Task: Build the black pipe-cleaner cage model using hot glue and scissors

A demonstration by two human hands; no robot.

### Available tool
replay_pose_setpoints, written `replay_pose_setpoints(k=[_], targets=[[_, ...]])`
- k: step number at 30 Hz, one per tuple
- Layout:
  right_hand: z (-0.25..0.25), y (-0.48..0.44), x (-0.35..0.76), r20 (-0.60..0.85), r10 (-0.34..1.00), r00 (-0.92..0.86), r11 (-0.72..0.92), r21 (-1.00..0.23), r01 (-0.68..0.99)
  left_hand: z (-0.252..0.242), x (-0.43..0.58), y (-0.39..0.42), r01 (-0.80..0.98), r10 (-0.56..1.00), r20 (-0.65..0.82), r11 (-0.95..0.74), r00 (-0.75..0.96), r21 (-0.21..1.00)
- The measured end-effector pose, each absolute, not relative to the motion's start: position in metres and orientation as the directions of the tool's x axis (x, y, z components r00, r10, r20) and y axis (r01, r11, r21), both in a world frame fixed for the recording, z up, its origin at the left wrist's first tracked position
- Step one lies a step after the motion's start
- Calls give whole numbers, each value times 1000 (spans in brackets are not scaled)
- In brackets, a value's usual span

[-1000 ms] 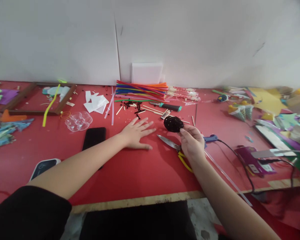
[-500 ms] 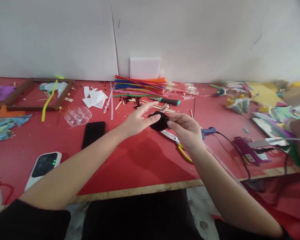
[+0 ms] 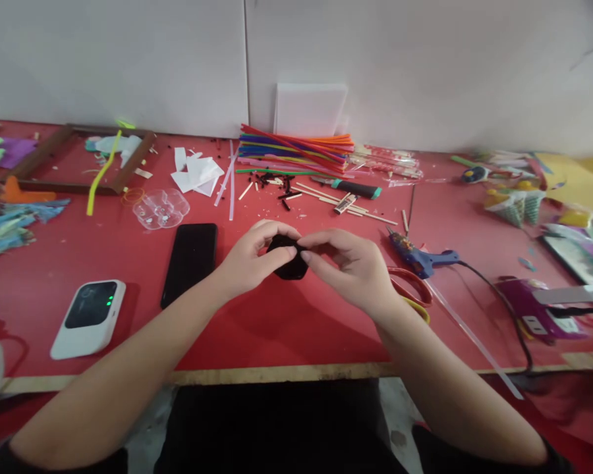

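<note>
In the head view a small black roundish piece is held above the red table; its exact kind does not show. My left hand is closed round its left side, thumb across the top and fingers behind. At the piece's upper right edge, the thumb and forefinger of my right hand pinch together. Scissors with red and yellow handles lie partly hidden under my right wrist. Beyond the hands are thin wooden sticks, black scraps and a cutter with a dark handle.
A blue hot glue gun with its cord lies to the right, near a purple power strip. Leftward are a black phone, a white device and a clear plastic palette. Coloured pipe cleaners lie along the wall.
The left hand has closed from outstretched fingers to a grip round the black piece. Both hands have brought it slightly nearer and to the left. The view has shifted.
</note>
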State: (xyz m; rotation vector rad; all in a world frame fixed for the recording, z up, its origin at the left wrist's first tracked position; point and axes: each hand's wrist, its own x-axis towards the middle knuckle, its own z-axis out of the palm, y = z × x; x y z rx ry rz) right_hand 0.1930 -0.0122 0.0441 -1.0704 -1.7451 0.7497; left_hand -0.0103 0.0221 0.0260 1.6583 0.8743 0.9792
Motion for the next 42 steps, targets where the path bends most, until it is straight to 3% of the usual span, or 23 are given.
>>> replay_pose_setpoints(k=[8,13,19,22,42], targets=[[17,-19,188,569,813,-123,571,-737,363,3,2,10,-79,929,291,-281,229,957],[13,-22,191,622,778,-91,597,-684,420,2,4,5,-123,931,275,-252,241,960],[20,-23,194,670,727,-151,642,-585,495,6,-7,7,17,837,391,-430,383,903],[23,-22,194,678,713,-180,652,-546,526,8,-11,9,51,811,375,-442,449,895],[26,-20,195,675,657,-336,707,-399,584,11,-2,15,127,832,357,-445,425,886]])
